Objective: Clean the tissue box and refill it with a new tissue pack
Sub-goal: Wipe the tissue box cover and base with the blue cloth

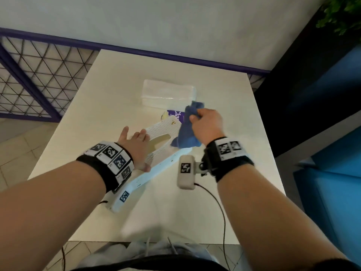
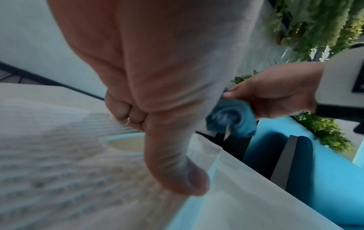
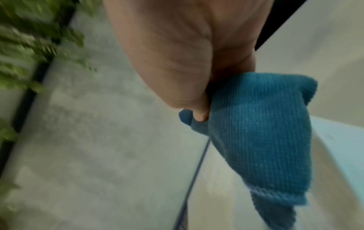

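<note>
Gripping a bunched blue cloth (image 1: pixel 186 132), the right hand (image 1: pixel 208 126) has its fingers and thumb curled round the fabric, which hangs down over the far end of the white tissue box (image 1: pixel 162 133); the right wrist view shows the ribbed cloth (image 3: pixel 262 132) drooping from the closed fist (image 3: pixel 177 54). The left hand (image 1: pixel 136 145) lies on the near part of the box with its fingers fairly straight and spread, the thumb pointing back toward the person; in the left wrist view the fingers (image 2: pixel 122 109) press on the patterned lid (image 2: pixel 59 155) beside its oval slot. The box sits tilted across the middle of the white tabletop (image 1: pixel 93 106). Just beyond it lies a purple printed pack (image 1: pixel 176 115), partly hidden by the cloth, and farther back a clear-wrapped tissue pack (image 1: pixel 168 93). A purple lattice railing (image 1: pixel 29 79) stands left, blue seating (image 1: pixel 332 173) right.
</note>
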A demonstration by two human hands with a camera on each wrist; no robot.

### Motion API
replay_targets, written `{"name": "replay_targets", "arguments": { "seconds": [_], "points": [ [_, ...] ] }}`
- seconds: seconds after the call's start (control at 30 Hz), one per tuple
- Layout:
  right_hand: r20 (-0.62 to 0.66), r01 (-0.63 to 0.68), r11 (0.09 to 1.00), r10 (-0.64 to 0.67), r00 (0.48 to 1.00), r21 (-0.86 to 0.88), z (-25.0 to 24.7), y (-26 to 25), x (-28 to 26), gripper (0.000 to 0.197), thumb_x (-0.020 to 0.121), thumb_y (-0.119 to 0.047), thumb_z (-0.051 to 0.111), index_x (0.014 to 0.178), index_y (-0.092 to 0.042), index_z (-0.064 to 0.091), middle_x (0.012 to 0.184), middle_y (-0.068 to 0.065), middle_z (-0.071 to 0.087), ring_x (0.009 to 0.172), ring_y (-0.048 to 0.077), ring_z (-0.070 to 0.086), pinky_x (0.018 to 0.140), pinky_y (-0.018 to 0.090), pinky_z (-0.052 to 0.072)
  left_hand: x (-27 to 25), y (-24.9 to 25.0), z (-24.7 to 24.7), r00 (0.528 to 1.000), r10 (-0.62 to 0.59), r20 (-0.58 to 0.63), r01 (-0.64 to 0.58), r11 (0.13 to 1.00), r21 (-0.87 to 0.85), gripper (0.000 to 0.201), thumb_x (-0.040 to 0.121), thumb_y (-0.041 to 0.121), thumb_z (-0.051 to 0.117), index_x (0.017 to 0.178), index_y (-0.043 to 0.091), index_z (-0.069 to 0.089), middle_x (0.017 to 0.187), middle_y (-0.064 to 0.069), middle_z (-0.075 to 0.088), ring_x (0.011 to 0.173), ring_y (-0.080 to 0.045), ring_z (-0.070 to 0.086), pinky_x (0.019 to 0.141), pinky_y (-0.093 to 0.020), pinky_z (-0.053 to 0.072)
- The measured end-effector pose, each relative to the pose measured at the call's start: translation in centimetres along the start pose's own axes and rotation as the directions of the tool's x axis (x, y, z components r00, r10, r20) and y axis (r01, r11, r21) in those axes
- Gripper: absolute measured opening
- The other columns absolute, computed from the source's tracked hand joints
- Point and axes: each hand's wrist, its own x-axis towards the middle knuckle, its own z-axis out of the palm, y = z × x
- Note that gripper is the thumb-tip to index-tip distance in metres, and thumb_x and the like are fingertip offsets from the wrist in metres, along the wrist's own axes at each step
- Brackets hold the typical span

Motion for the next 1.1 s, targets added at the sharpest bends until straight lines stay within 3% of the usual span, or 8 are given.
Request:
{"name": "replay_targets", "arguments": {
  "seconds": [0.1,0.2,0.4,0.53,0.67,0.83,1.0,1.1],
  "points": [
    [0.287,0.036,0.959,0.048,0.957,-0.282,5.9,-0.5,-0.8,0.052,0.095,-0.027,0.044,0.143,-0.012,0.032,0.151,0.016,0.031,0.137,0.031,0.033,0.104,0.033,0.035,0.2,0.0,0.3,1.0,-0.002,0.006,0.002,0.999,-0.034,0.111,0.079,0.063,0.058,0.151,0.006,-0.005,0.161,-0.01,-0.006,0.148,-0.022,0.004,0.114,-0.058,-0.005],
    [0.328,0.005,0.933,0.122,0.937,-0.361,8.3,-1.0,-1.5,0.073,0.095,-0.03,0.046,0.152,-0.015,0.003,0.161,0.011,-0.004,0.149,0.029,-0.003,0.12,0.045,0.011,0.3,-0.1,0.6,1.0,0.001,0.009,-0.001,0.997,-0.072,0.112,0.079,0.062,0.059,0.151,0.007,-0.008,0.161,-0.01,-0.01,0.149,-0.022,0.001,0.115,-0.058,-0.005],
    [0.416,0.19,0.887,0.002,0.909,-0.421,9.8,-2.6,-4.5,0.069,0.095,-0.026,0.042,0.151,-0.01,0.005,0.159,0.018,0.007,0.147,0.032,0.009,0.119,0.047,0.004,0.2,0.0,0.4,1.0,-0.002,0.002,0.002,0.999,-0.032,0.114,0.075,0.067,0.058,0.151,0.007,-0.003,0.161,-0.01,-0.004,0.148,-0.022,0.005,0.113,-0.058,-0.003],
    [0.358,0.086,0.886,0.094,0.929,-0.455,7.3,-0.9,-1.7,0.07,0.095,-0.018,0.039,0.152,-0.012,-0.002,0.161,0.012,-0.003,0.149,0.029,0.001,0.119,0.048,0.002,-0.1,-0.1,0.1,1.0,0.005,0.025,-0.003,0.998,-0.059,0.111,0.08,0.063,0.057,0.15,0.008,-0.009,0.161,-0.009,-0.011,0.149,-0.021,0.0,0.113,-0.059,-0.006],
    [0.345,0.098,0.878,0.079,0.935,-0.468,6.9,-1.1,-1.3,0.068,0.094,-0.019,0.042,0.151,-0.011,0.007,0.16,0.016,0.004,0.147,0.033,0.009,0.119,0.043,0.01,0.0,-0.4,0.6,0.999,0.004,0.036,0.0,0.994,-0.112,0.112,0.08,0.061,0.059,0.151,0.011,-0.011,0.16,-0.006,-0.014,0.149,-0.019,-0.003,0.115,-0.059,-0.006],
    [0.463,0.283,0.872,-0.075,0.883,-0.399,9.3,-2.1,-4.3,0.063,0.094,-0.018,0.044,0.15,-0.01,0.014,0.158,0.017,0.013,0.146,0.033,0.013,0.118,0.043,0.015,-0.2,-0.2,0.6,1.0,0.003,0.025,0.0,0.992,-0.125,0.11,0.08,0.062,0.058,0.151,0.012,-0.009,0.161,-0.006,-0.012,0.149,-0.019,-0.003,0.114,-0.057,-0.005],
    [0.357,0.108,0.901,0.055,0.932,-0.42,7.2,-1.2,-1.5,0.065,0.095,-0.018,0.043,0.15,-0.01,0.01,0.159,0.016,0.007,0.147,0.032,0.011,0.119,0.04,0.017,-0.2,-0.4,0.5,1.0,0.011,0.023,-0.009,0.994,-0.11,0.11,0.081,0.061,0.057,0.151,0.012,-0.012,0.16,-0.005,-0.015,0.149,-0.019,-0.003,0.113,-0.06,-0.005],
    [0.351,0.118,0.899,0.042,0.935,-0.422,7.3,-1.8,-2.1,0.065,0.094,-0.017,0.044,0.15,-0.009,0.012,0.159,0.017,0.01,0.145,0.033,0.016,0.117,0.041,0.02,-0.2,-0.4,0.7,0.999,0.013,0.034,-0.009,0.994,-0.109,0.109,0.082,0.061,0.056,0.15,0.012,-0.014,0.16,-0.005,-0.016,0.148,-0.019,-0.004,0.113,-0.06,-0.004]
  ]
}}
